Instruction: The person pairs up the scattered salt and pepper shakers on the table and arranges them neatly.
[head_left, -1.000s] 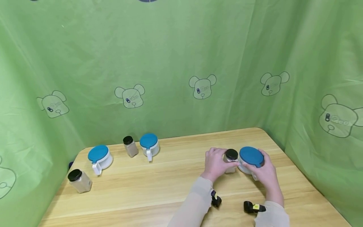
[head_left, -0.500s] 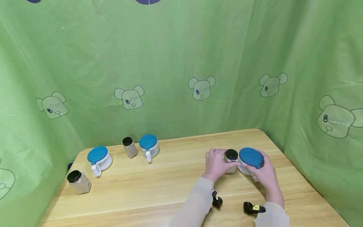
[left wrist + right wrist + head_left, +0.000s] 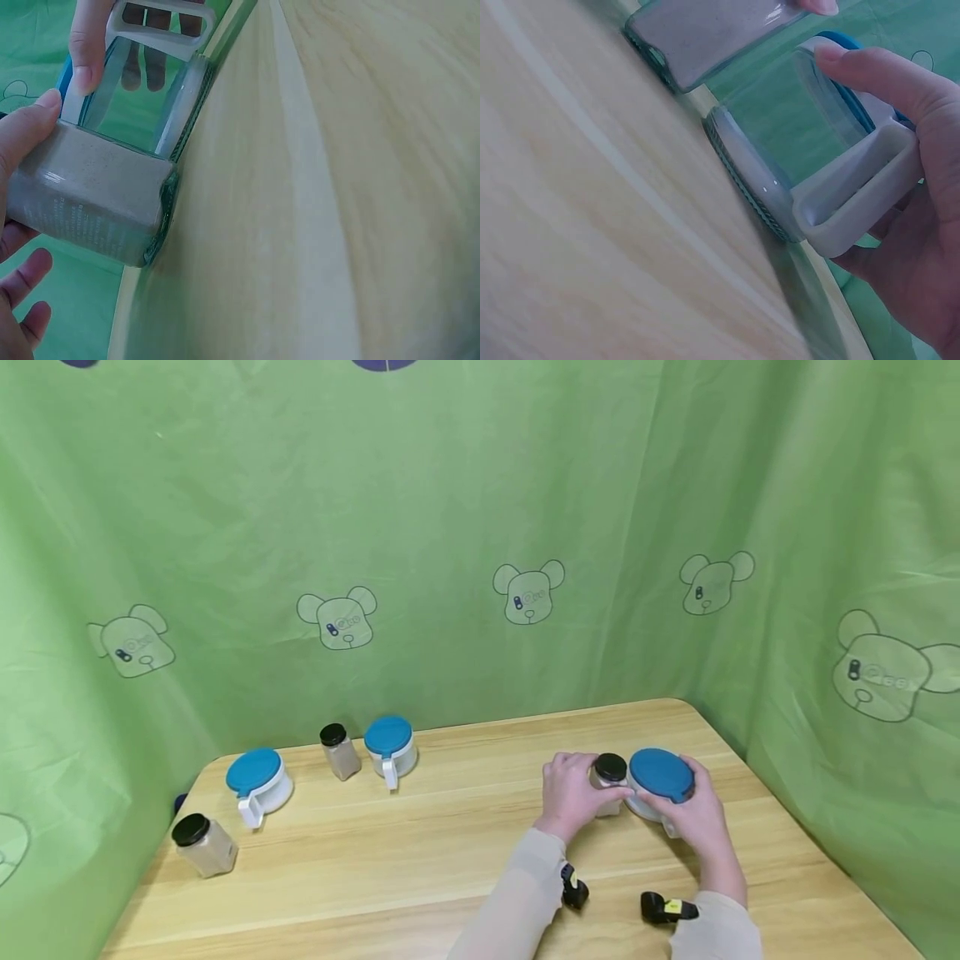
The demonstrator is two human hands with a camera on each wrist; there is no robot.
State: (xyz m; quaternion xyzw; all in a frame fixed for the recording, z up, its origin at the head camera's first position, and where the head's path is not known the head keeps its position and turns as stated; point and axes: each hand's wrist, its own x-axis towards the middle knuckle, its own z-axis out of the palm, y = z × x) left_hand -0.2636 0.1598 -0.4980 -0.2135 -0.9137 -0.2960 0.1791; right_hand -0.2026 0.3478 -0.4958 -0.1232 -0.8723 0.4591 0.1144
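Observation:
On the right side of the table, my left hand [image 3: 567,793] grips a spice jar [image 3: 94,191] by its sides, thumb in front. The jar has a black lid [image 3: 611,767] and is filled with greyish-brown powder. Right beside it stands a clear seasoning pot [image 3: 761,142] with a blue lid [image 3: 662,773] and a white handle [image 3: 859,191]. My right hand [image 3: 701,806] holds this pot around its upper part, thumb near the lid's rim. Both containers stand upright on the tabletop, close together. Some fingers are hidden behind them in the head view.
At the table's left stand two more blue-lidded pots, one at the far left [image 3: 272,792] and one near the back edge [image 3: 402,760]. Two black-lidded jars, a nearer one [image 3: 212,850] and a farther one [image 3: 343,760], stand beside them. Green curtain [image 3: 450,527] surrounds the wooden table [image 3: 390,868].
The head view has shifted slightly. Both hands keep their hold on the jar and the pot, which stay in place on the table.

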